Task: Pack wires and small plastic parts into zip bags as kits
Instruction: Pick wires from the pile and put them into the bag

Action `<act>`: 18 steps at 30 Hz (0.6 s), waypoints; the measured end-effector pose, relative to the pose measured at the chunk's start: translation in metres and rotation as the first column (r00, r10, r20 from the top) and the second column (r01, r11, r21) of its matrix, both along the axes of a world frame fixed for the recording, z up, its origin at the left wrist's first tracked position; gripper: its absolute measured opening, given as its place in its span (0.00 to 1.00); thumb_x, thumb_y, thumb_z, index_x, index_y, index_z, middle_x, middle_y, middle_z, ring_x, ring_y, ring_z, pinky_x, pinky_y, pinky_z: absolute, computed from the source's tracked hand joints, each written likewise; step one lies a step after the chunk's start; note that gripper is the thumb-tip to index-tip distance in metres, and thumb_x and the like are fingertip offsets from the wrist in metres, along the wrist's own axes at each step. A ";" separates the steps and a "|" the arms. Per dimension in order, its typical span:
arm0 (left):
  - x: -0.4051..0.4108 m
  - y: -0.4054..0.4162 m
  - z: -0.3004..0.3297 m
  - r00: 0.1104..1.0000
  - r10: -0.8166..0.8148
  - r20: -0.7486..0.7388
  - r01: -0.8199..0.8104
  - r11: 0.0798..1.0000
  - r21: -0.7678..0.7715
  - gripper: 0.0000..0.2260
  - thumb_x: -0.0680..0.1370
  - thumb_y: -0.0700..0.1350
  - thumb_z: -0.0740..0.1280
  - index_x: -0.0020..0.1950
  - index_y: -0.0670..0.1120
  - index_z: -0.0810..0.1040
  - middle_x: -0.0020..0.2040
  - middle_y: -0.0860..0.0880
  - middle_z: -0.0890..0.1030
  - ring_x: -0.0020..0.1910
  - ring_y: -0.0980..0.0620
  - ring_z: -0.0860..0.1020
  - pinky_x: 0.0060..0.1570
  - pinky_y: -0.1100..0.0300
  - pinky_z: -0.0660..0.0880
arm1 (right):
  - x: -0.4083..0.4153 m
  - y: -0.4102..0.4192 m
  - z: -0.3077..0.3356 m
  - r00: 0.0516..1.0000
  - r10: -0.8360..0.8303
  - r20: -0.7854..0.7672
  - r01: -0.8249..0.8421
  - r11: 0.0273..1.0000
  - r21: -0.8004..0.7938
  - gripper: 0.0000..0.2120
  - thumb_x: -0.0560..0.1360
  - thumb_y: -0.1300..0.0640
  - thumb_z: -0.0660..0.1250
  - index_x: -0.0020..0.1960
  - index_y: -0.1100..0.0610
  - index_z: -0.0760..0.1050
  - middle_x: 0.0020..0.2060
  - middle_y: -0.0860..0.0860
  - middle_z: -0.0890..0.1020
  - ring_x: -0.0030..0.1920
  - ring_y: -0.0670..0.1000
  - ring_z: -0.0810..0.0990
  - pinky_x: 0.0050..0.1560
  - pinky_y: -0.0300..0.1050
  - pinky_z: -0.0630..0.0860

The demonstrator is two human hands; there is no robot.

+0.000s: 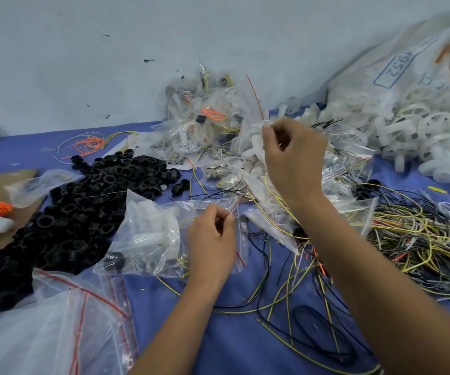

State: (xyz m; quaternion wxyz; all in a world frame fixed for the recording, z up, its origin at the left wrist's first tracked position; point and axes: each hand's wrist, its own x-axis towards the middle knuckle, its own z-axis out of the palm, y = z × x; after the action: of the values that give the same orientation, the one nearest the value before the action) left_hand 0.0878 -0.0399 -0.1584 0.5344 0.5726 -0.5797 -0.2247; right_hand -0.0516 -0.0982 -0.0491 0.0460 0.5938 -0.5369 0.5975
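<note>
Low in the centre of the frame, the left hand (211,240) pinches the red-striped mouth of a clear zip bag (150,239), its grip clamped on the plastic. The bag lies on the blue bench (232,347), holding white plastic parts. Above it, the right hand (294,158) has fingers curled together; what they pinch is unclear. Black plastic rings (83,207) are heaped at left, tangled wires (418,244) at right.

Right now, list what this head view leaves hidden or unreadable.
- Right hand: its curled fingers hide whatever it pinches.
- Left hand: its fingertips pinch the zip bag, whose contents blur behind crumpled plastic.
- White sack: cut off by the right edge, print motion-blurred.
- Pile of black rings: runs past the left edge.
</note>
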 end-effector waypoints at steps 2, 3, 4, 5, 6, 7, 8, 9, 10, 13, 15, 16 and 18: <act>0.000 0.000 0.000 1.000 -0.001 0.002 0.001 1.000 -0.005 0.11 0.80 0.39 0.69 0.40 0.51 0.75 0.33 0.56 0.77 0.34 0.58 0.75 0.37 0.64 0.71 | -0.016 -0.027 0.007 0.995 -0.081 -0.053 0.086 0.991 0.102 0.11 0.79 0.54 0.66 0.45 0.59 0.82 0.36 0.51 0.84 0.37 0.52 0.80 0.42 0.45 0.72; 0.000 0.000 -0.001 1.000 -0.002 0.005 0.002 1.000 -0.006 0.11 0.80 0.40 0.69 0.40 0.51 0.75 0.33 0.56 0.77 0.34 0.58 0.75 0.37 0.65 0.71 | -0.025 -0.041 0.007 0.984 -0.113 -0.140 0.137 0.975 0.176 0.11 0.80 0.54 0.64 0.48 0.59 0.82 0.40 0.54 0.85 0.42 0.56 0.81 0.44 0.46 0.72; 0.000 0.000 -0.001 1.000 -0.002 0.007 0.002 1.000 -0.006 0.11 0.80 0.40 0.69 0.40 0.52 0.75 0.33 0.56 0.77 0.34 0.58 0.75 0.37 0.65 0.70 | -0.034 -0.054 0.007 0.954 -0.134 -0.269 0.203 0.947 0.250 0.11 0.80 0.55 0.63 0.51 0.59 0.82 0.44 0.56 0.85 0.48 0.58 0.81 0.47 0.47 0.72; 0.000 -0.001 -0.001 1.000 -0.001 0.007 0.001 1.000 -0.003 0.12 0.80 0.40 0.69 0.40 0.53 0.74 0.32 0.56 0.77 0.33 0.58 0.75 0.36 0.66 0.70 | -0.042 -0.066 0.005 0.902 -0.129 -0.413 0.273 0.910 0.311 0.11 0.80 0.56 0.63 0.56 0.59 0.81 0.49 0.58 0.85 0.54 0.60 0.79 0.53 0.48 0.72; 0.000 -0.001 0.000 1.000 0.000 0.008 0.000 1.000 0.001 0.12 0.80 0.40 0.69 0.39 0.53 0.74 0.32 0.57 0.77 0.33 0.58 0.74 0.36 0.66 0.70 | -0.049 -0.076 0.004 0.833 -0.100 -0.545 0.339 0.870 0.359 0.12 0.80 0.58 0.63 0.60 0.59 0.78 0.54 0.59 0.83 0.60 0.62 0.76 0.60 0.50 0.71; 0.000 -0.001 0.000 1.000 0.002 0.008 -0.002 1.000 0.006 0.12 0.80 0.40 0.69 0.39 0.53 0.74 0.32 0.57 0.77 0.33 0.58 0.74 0.37 0.65 0.71 | -0.055 -0.085 0.002 0.773 -0.059 -0.632 0.388 0.832 0.397 0.15 0.79 0.59 0.63 0.65 0.58 0.75 0.59 0.59 0.80 0.65 0.63 0.72 0.65 0.54 0.69; 0.000 -0.002 -0.001 1.000 0.007 0.011 -0.007 1.000 0.010 0.12 0.80 0.40 0.69 0.39 0.53 0.75 0.32 0.56 0.77 0.33 0.58 0.75 0.37 0.63 0.72 | -0.060 -0.092 0.000 0.742 -0.014 -0.670 0.417 0.793 0.444 0.18 0.78 0.61 0.62 0.68 0.58 0.72 0.63 0.59 0.77 0.69 0.63 0.68 0.65 0.58 0.68; 0.000 -0.002 -0.001 1.000 0.014 0.019 -0.014 1.000 0.012 0.12 0.80 0.41 0.69 0.40 0.53 0.75 0.33 0.56 0.78 0.34 0.58 0.75 0.38 0.62 0.72 | -0.063 -0.097 -0.001 0.727 0.029 -0.686 0.430 0.760 0.487 0.21 0.77 0.63 0.62 0.70 0.56 0.69 0.65 0.59 0.75 0.71 0.63 0.65 0.65 0.61 0.68; 0.000 -0.002 0.000 0.999 0.019 0.030 -0.020 1.000 0.013 0.12 0.80 0.41 0.69 0.40 0.53 0.75 0.33 0.56 0.78 0.34 0.58 0.76 0.38 0.64 0.72 | -0.066 -0.101 -0.003 0.715 0.079 -0.695 0.434 0.729 0.529 0.24 0.76 0.64 0.62 0.71 0.55 0.67 0.67 0.58 0.73 0.71 0.63 0.64 0.65 0.63 0.67; 0.000 -0.001 0.001 0.999 0.019 0.047 -0.020 1.000 0.009 0.12 0.80 0.41 0.69 0.39 0.54 0.75 0.34 0.56 0.78 0.35 0.59 0.76 0.37 0.69 0.70 | -0.072 -0.107 -0.010 0.688 0.195 -0.699 0.448 0.644 0.621 0.28 0.74 0.67 0.63 0.71 0.53 0.65 0.67 0.59 0.74 0.70 0.64 0.66 0.68 0.66 0.62; -0.001 -0.001 0.002 0.999 0.015 0.047 -0.015 1.000 0.009 0.12 0.80 0.41 0.69 0.39 0.54 0.74 0.34 0.56 0.78 0.35 0.60 0.76 0.38 0.69 0.70 | -0.074 -0.109 -0.016 0.694 0.188 -0.695 0.456 0.632 0.627 0.29 0.73 0.67 0.65 0.72 0.53 0.65 0.66 0.60 0.73 0.70 0.64 0.66 0.70 0.67 0.61; -0.001 -0.001 0.002 0.999 0.013 0.044 -0.013 1.000 0.009 0.13 0.80 0.41 0.69 0.39 0.55 0.74 0.34 0.56 0.78 0.35 0.60 0.76 0.38 0.69 0.70 | -0.075 -0.109 -0.018 0.703 0.160 -0.693 0.457 0.645 0.612 0.28 0.74 0.66 0.65 0.72 0.54 0.66 0.66 0.60 0.73 0.71 0.64 0.66 0.70 0.67 0.61; -0.001 -0.002 0.001 1.000 0.005 0.030 -0.005 1.000 0.008 0.12 0.80 0.40 0.69 0.40 0.54 0.75 0.34 0.56 0.78 0.35 0.59 0.76 0.38 0.69 0.70 | -0.076 -0.109 -0.022 0.737 0.076 -0.671 0.437 0.705 0.559 0.21 0.76 0.63 0.64 0.69 0.56 0.71 0.64 0.60 0.73 0.69 0.64 0.68 0.70 0.65 0.63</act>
State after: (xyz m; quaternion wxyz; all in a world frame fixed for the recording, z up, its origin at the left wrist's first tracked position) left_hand 0.0870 -0.0414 -0.1570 0.5238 0.5797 -0.5853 -0.2169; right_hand -0.1278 -0.2071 -0.0715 0.0690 0.6756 -0.7269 0.1020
